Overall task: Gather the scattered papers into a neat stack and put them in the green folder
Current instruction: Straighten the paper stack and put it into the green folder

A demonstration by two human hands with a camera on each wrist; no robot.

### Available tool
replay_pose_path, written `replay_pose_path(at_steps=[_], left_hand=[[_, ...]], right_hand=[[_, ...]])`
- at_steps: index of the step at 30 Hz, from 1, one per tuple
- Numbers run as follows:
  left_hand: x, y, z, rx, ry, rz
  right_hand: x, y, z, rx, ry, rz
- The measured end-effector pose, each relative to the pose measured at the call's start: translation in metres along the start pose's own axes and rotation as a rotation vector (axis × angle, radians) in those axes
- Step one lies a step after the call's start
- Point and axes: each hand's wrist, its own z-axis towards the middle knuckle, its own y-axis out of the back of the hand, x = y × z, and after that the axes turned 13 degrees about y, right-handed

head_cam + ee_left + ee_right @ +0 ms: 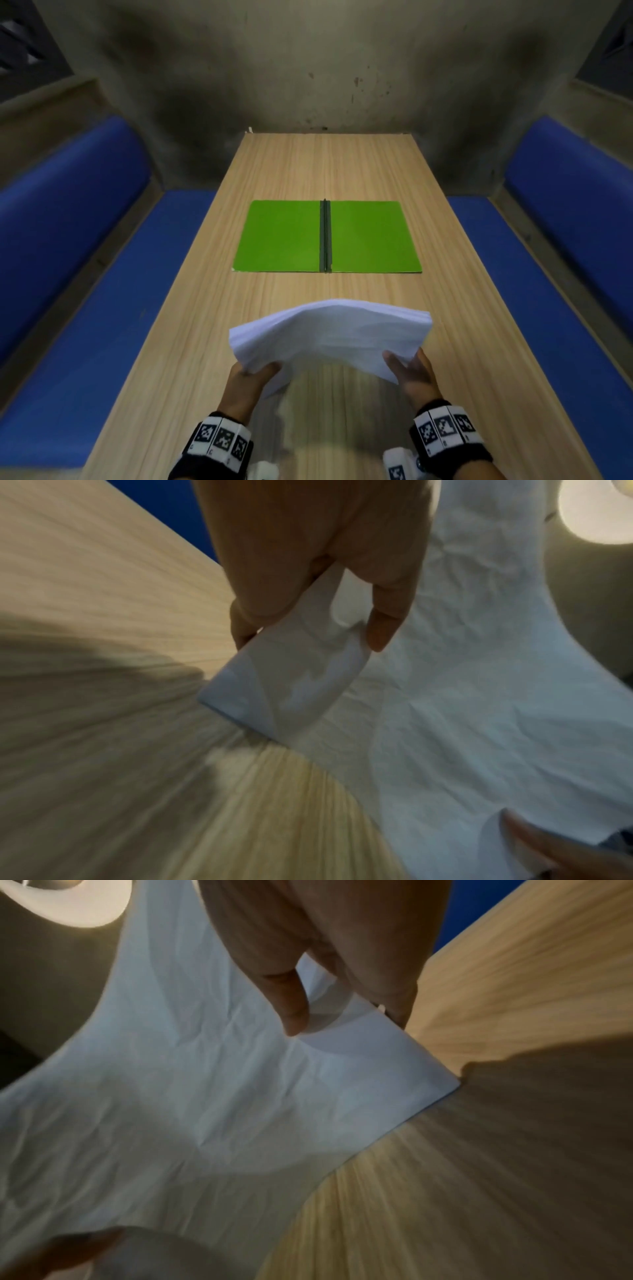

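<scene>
A stack of white papers (330,334) hangs in the air above the near part of the wooden table (455,308), bowed upward in the middle. My left hand (255,371) grips its near left corner, thumb on top. My right hand (407,368) grips the near right corner the same way. In the left wrist view the left hand (308,631) pinches the paper stack (479,723) at a bent corner. In the right wrist view the right hand (346,1015) pinches the creased paper stack (192,1096). The green folder (284,240) lies open and flat at mid-table, beyond the papers, its dark spine in the middle.
Blue padded benches (85,308) run along both long sides of the table. A stained concrete wall (325,68) stands behind the far table edge. Bare wood lies between the folder and the papers.
</scene>
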Motion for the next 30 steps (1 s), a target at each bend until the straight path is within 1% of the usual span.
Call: replay_pose_path(at_steps=[2, 3, 5, 6, 7, 8, 11, 12, 13, 15, 16, 17, 19, 20, 21, 22, 23, 25, 26, 27, 28, 29, 30], left_hand=[[0.003, 0.001, 0.003, 0.015, 0.036, -0.006], [0.002, 0.002, 0.003, 0.012, 0.043, -0.009], [-0.004, 0.007, 0.003, 0.002, 0.038, -0.09], [-0.009, 0.012, 0.004, -0.009, 0.02, -0.133], [-0.015, 0.017, 0.004, -0.025, -0.024, -0.151], [-0.021, 0.022, 0.003, -0.062, -0.07, -0.112], [-0.051, 0.034, -0.005, -0.218, -0.126, 0.081], [-0.064, 0.032, -0.013, -0.225, -0.208, 0.164], [-0.076, 0.027, -0.022, -0.21, -0.342, 0.269], [-0.101, 0.011, -0.04, -0.111, -0.625, 0.417], [-0.11, 0.003, -0.046, -0.041, -0.699, 0.436], [-0.117, -0.005, -0.053, 0.043, -0.731, 0.405], [-0.122, -0.017, -0.061, 0.179, -0.682, 0.235], [-0.122, -0.022, -0.061, 0.192, -0.639, 0.157], [-0.121, -0.025, -0.06, 0.161, -0.601, 0.105], [-0.119, -0.025, -0.057, 0.131, -0.56, 0.047], [-0.115, -0.023, -0.054, 0.111, -0.51, -0.02], [-0.109, -0.015, -0.048, 0.092, -0.427, -0.111], [-0.106, -0.011, -0.047, 0.096, -0.398, -0.14], [-0.105, -0.008, -0.046, 0.105, -0.375, -0.162], [-0.104, -0.005, -0.047, 0.12, -0.359, -0.176], [-0.103, -0.005, -0.048, 0.139, -0.349, -0.177], [-0.102, -0.005, -0.049, 0.162, -0.345, -0.171]], right_hand=[[0.001, 0.001, 0.001, 0.009, 0.006, 0.002], [0.005, 0.002, 0.001, -0.002, 0.027, 0.042], [0.018, 0.008, 0.002, -0.01, 0.141, 0.086], [0.027, 0.013, 0.002, 0.003, 0.225, 0.053], [0.036, 0.018, 0.004, 0.02, 0.303, -0.006], [0.047, 0.025, 0.004, 0.038, 0.378, -0.084], [0.086, 0.039, 0.005, 0.089, 0.671, -0.405], [0.101, 0.042, 0.004, 0.096, 0.759, -0.551], [0.115, 0.042, 0.001, 0.097, 0.832, -0.676], [0.138, 0.038, -0.005, 0.084, 0.939, -0.808], [0.147, 0.034, -0.009, 0.078, 0.972, -0.855], [0.152, 0.031, -0.011, 0.075, 0.993, -0.898], [0.159, 0.025, -0.016, 0.072, 1.023, -0.939], [0.16, 0.024, -0.017, 0.062, 1.035, -0.927], [0.159, 0.026, -0.017, 0.033, 1.039, -0.896], [0.157, 0.03, -0.016, -0.014, 1.006, -0.859], [0.153, 0.036, -0.015, -0.069, 0.944, -0.815], [0.138, 0.053, -0.011, -0.134, 0.747, -0.665], [0.133, 0.06, -0.01, -0.111, 0.647, -0.526], [0.128, 0.062, -0.008, -0.039, 0.548, -0.342], [0.123, 0.061, -0.009, 0.063, 0.469, -0.141], [0.119, 0.056, -0.009, 0.161, 0.416, 0.044], [0.114, 0.05, -0.007, 0.229, 0.382, 0.186]])
